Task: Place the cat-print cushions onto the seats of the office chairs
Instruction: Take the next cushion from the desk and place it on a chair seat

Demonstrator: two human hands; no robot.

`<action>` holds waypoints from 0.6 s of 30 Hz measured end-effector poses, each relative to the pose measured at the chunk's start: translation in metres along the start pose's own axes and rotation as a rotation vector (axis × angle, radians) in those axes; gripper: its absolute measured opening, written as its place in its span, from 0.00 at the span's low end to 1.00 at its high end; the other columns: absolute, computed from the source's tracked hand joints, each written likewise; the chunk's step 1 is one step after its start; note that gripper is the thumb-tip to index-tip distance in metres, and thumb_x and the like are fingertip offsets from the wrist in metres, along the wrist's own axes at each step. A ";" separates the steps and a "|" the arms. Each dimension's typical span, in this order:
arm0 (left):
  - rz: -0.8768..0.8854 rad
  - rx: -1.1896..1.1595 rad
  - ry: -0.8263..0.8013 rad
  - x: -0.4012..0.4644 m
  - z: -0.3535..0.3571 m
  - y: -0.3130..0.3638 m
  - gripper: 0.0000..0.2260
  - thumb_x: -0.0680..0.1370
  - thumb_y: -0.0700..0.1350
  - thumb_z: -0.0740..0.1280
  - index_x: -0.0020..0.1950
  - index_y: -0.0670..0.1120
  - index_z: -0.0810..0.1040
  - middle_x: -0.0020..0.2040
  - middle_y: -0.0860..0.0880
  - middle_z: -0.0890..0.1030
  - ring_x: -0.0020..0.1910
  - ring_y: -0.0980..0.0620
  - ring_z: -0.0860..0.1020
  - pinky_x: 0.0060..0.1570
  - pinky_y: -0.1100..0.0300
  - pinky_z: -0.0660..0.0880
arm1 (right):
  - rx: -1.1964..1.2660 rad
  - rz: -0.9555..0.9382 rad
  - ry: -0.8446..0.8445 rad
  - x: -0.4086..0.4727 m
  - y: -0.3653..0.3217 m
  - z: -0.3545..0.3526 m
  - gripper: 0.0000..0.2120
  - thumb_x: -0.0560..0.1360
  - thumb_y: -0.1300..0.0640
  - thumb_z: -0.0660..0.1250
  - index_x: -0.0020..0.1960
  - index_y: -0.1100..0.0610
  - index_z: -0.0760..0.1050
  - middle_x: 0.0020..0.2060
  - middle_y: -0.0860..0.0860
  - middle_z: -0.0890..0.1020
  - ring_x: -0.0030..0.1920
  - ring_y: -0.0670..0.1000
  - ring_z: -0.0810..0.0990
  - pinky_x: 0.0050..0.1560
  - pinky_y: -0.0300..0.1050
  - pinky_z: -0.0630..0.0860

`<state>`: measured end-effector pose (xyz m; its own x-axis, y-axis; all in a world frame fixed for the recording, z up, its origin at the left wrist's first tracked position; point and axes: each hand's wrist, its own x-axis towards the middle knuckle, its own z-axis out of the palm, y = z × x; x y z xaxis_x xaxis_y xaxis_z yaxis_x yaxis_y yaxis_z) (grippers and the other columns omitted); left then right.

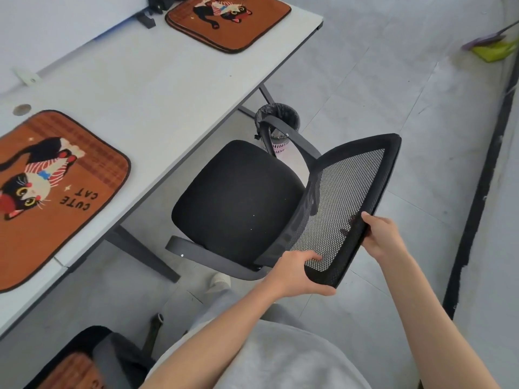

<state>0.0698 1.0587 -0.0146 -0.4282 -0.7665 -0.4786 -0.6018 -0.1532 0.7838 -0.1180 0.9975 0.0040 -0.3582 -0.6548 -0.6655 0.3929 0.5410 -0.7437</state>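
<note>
Both hands grip the mesh backrest [345, 203] of a black office chair [238, 192]. The left hand [297, 272] curls round its lower corner, thumb beneath, fingers on the mesh. The right hand [379, 234] clasps the top edge, with its fingertips hidden behind the frame. The chair's seat is bare, partly tucked beside the white surface [157, 88].

One cat-print cushion [53, 189] lies flat on the surface at left, cut off by the frame edge. A stack of cushions [227, 21] lies at the far end, its top cropped; the count is unclear. A second chair [84, 357] at bottom left carries a further cushion [73, 372], mostly out of view. A lined wastebasket [278, 119] stands on the floor behind the armrest, partly hidden.
</note>
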 end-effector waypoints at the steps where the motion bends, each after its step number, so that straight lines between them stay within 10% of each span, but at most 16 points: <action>1: 0.007 0.006 0.000 0.000 0.001 0.000 0.33 0.64 0.57 0.75 0.66 0.50 0.72 0.66 0.52 0.74 0.67 0.54 0.68 0.67 0.57 0.66 | 0.026 0.004 -0.011 -0.002 0.000 -0.001 0.10 0.79 0.66 0.56 0.40 0.64 0.70 0.38 0.56 0.75 0.39 0.52 0.75 0.27 0.41 0.80; 7: 0.011 0.031 -0.095 0.002 -0.002 -0.005 0.34 0.66 0.61 0.72 0.68 0.54 0.66 0.68 0.50 0.68 0.67 0.52 0.66 0.67 0.53 0.66 | -0.093 0.042 -0.063 -0.003 -0.007 -0.006 0.07 0.78 0.62 0.58 0.44 0.63 0.73 0.41 0.56 0.77 0.41 0.52 0.76 0.39 0.46 0.79; 10: 0.024 0.016 -0.153 0.002 -0.017 -0.013 0.29 0.72 0.59 0.66 0.70 0.52 0.64 0.70 0.50 0.68 0.69 0.52 0.66 0.69 0.50 0.66 | -0.289 -0.017 0.092 0.002 -0.009 -0.005 0.17 0.78 0.58 0.59 0.64 0.62 0.67 0.56 0.58 0.74 0.54 0.55 0.74 0.53 0.52 0.75; 14: -0.008 -0.118 0.051 -0.007 -0.064 -0.037 0.18 0.77 0.50 0.62 0.65 0.47 0.71 0.63 0.47 0.77 0.60 0.54 0.75 0.64 0.56 0.72 | -0.684 -0.489 0.418 -0.015 -0.018 0.024 0.24 0.76 0.61 0.58 0.71 0.59 0.59 0.69 0.59 0.65 0.68 0.58 0.65 0.69 0.53 0.62; 18: -0.109 -0.231 0.333 -0.035 -0.138 -0.089 0.12 0.78 0.47 0.61 0.60 0.49 0.75 0.58 0.50 0.80 0.54 0.57 0.77 0.59 0.63 0.72 | -0.831 -0.685 0.264 -0.035 -0.014 0.107 0.21 0.76 0.66 0.58 0.68 0.61 0.64 0.68 0.60 0.67 0.67 0.58 0.66 0.66 0.50 0.63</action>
<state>0.2318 1.0134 -0.0127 -0.1059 -0.8921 -0.4393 -0.4483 -0.3515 0.8219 -0.0200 0.9563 0.0449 -0.4906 -0.8712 -0.0162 -0.6125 0.3580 -0.7048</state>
